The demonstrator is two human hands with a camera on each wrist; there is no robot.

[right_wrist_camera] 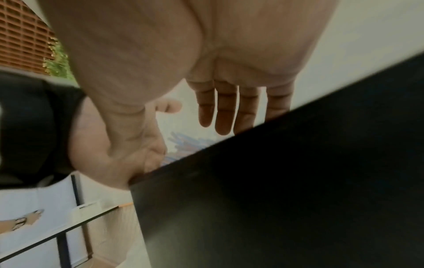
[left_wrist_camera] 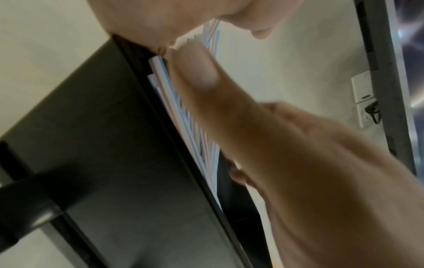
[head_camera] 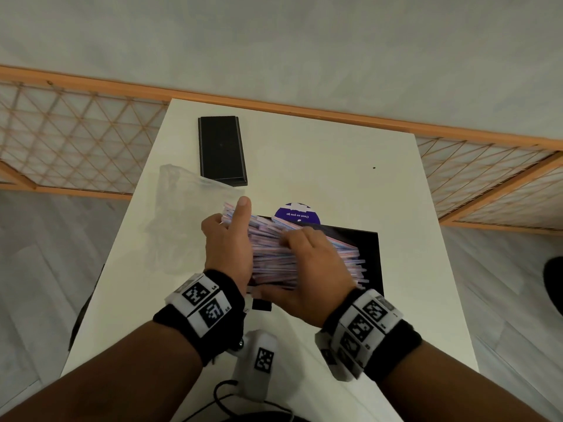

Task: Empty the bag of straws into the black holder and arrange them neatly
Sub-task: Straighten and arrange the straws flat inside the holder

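A heap of pink, blue and white straws (head_camera: 274, 249) lies crosswise in the black holder (head_camera: 371, 254) on the white table (head_camera: 335, 153). My left hand (head_camera: 227, 242) presses against the left ends of the straws, index finger straight and pointing away from me. My right hand (head_camera: 307, 263) lies flat on top of the heap; its fingers (right_wrist_camera: 223, 108) are straight in the right wrist view. The left wrist view shows straws (left_wrist_camera: 183, 117) packed against the holder's wall (left_wrist_camera: 114, 145). The clear bag (head_camera: 182, 205) lies limp to the left.
A flat black lid (head_camera: 221, 149) lies at the back left of the table. A purple round sticker (head_camera: 297, 213) shows just behind the holder. A wooden lattice rail (head_camera: 76, 132) runs behind the table. A cable and a tagged device (head_camera: 259, 360) sit near the front edge.
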